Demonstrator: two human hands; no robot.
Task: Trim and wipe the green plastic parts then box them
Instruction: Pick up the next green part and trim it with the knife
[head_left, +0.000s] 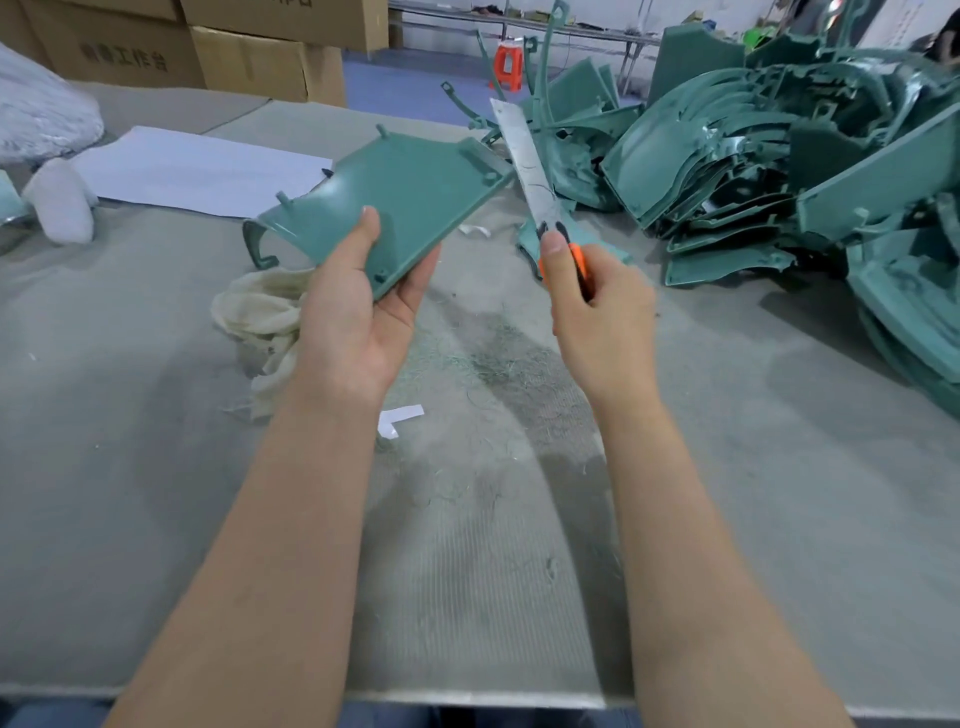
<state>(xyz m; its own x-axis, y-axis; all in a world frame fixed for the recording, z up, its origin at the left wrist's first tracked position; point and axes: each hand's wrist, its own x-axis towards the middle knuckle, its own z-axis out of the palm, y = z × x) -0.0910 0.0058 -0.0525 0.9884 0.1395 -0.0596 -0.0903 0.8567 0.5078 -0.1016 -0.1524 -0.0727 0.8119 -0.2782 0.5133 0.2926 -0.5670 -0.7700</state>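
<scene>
My left hand (358, 306) grips a flat green plastic part (410, 192) by its near edge, thumb on top, and holds it tilted above the table. My right hand (597, 317) is curled round the orange handle of a utility knife (524, 161). Its long steel blade points up and away, just right of the part's far right corner. A cream wiping rag (260, 312) lies crumpled on the table, left of my left wrist. A large heap of green plastic parts (779, 176) fills the right side of the table.
The grey felt-covered table (156, 441) carries fine shavings in the middle and a small white paper scrap (400, 418). A white sheet (197, 171) and white foam wrapping (41, 114) lie at the far left. Cardboard boxes (208, 47) stand behind. An orange stool (508, 65) stands on the floor.
</scene>
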